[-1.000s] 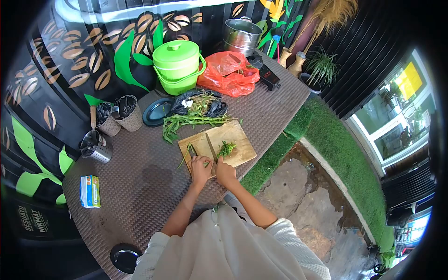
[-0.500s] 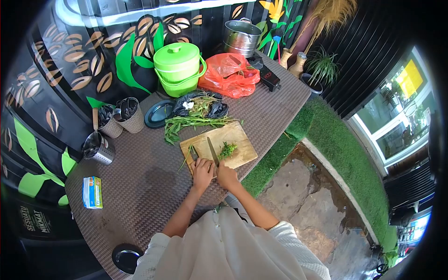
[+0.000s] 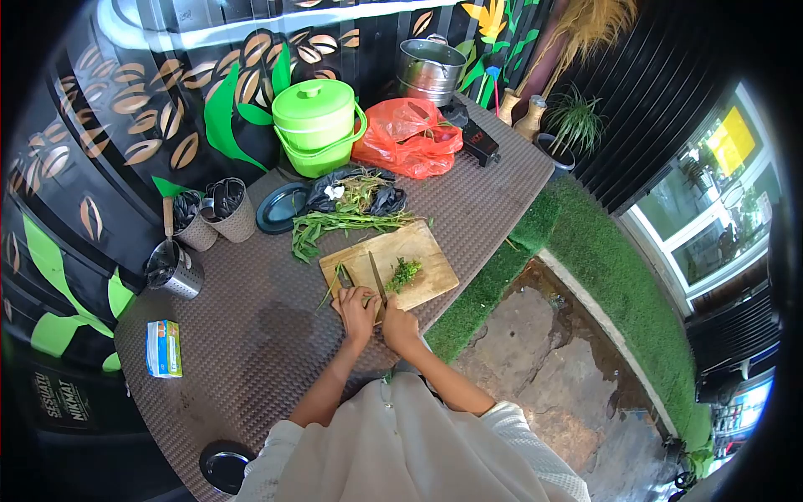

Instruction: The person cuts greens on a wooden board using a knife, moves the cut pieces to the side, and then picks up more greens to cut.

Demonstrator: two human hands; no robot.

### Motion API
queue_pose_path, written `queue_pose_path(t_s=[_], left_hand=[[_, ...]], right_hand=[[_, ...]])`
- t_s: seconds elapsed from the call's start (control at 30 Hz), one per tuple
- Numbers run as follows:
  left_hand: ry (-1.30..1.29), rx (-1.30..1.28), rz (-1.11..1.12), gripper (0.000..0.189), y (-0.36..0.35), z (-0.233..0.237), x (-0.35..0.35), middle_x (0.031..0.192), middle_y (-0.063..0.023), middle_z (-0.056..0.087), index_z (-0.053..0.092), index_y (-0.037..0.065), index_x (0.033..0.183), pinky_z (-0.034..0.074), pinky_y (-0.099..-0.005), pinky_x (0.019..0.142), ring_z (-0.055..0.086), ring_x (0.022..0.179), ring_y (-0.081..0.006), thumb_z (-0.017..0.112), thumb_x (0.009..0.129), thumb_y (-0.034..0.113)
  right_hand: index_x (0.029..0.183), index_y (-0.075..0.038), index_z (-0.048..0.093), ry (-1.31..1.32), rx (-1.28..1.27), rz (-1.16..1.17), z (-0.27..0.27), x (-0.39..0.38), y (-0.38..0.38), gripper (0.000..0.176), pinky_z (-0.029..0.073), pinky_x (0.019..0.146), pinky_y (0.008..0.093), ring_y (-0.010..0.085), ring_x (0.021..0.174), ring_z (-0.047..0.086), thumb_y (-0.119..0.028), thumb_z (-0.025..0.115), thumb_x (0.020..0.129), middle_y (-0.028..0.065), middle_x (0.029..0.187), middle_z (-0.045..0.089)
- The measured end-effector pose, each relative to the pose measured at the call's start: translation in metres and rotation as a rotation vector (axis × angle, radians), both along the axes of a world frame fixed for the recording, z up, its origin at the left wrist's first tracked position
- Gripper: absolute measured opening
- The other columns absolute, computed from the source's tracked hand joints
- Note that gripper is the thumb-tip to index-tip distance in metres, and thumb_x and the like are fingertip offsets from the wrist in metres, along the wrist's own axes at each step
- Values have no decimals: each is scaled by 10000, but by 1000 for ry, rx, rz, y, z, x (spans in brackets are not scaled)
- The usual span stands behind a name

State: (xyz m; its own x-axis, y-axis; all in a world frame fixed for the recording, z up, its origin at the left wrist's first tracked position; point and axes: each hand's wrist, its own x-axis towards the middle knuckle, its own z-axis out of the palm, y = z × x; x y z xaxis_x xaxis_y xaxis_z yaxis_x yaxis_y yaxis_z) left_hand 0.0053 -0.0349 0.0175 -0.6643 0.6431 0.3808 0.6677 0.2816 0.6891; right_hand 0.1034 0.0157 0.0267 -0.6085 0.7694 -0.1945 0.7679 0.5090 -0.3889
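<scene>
A wooden cutting board (image 3: 433,251) lies at an angle near the table's front edge. My right hand (image 3: 401,328) is closed round the handle of a knife (image 3: 375,273), whose blade points away from me across the board. Close beside the blade, my left hand (image 3: 358,311) has its fingers curled down on thin green stalks (image 3: 335,282) at the board's left side. The stalks poke out beyond the fingers, and the part under the hand is hidden. Right of the blade sits a small heap of chopped greens (image 3: 405,274).
Behind the board lie leafy stems (image 3: 314,230) and a black plastic bag (image 3: 389,201). Farther back are a green lidded bucket (image 3: 314,117), a red plastic bag (image 3: 401,138) and a metal pot (image 3: 431,71). Utensil holders (image 3: 236,219) and a tissue pack (image 3: 164,350) stand left.
The view has shifted very slightly. Both hands stay at the board, with the knife still in my right hand close to my left fingers; little else differs.
</scene>
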Motion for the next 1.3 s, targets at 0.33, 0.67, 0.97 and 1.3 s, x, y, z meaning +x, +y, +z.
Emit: queue_pose_path(t_s=[0.33,0.67,0.97,1.3], left_hand=[[115,-17,-49,84,8,2,8,848,-37,642,688,73,785,279,-383,833,519,910,-211,700,758,152],[91,1,-135,99,13,-8,9,922,-40,629,680,79,866,272,-385,857,521,963,-206,655,793,141],[-230,-86,-107,66,24,-9,-4,837,-76,670,712,77,801,323,-382,878,561,947,-230,692,757,123],[-202,11,-135,94,19,-14,-4,825,-69,641,706,37,803,376,-405,849,559,916,-248,701,745,112]], right_hand=[[1118,20,374,6,-12,-23,3,11,24,373,518,670,499,425,760,648,-271,460,903,258,788,647],[1068,20,383,18,-7,-11,4,4,21,310,523,669,484,421,762,650,-229,459,900,257,792,650],[1019,8,404,-43,100,97,6,9,13,217,538,602,445,358,703,673,-112,470,851,234,754,655],[1039,8,392,-20,84,81,12,11,19,246,538,598,445,364,701,669,-111,487,845,238,772,654]])
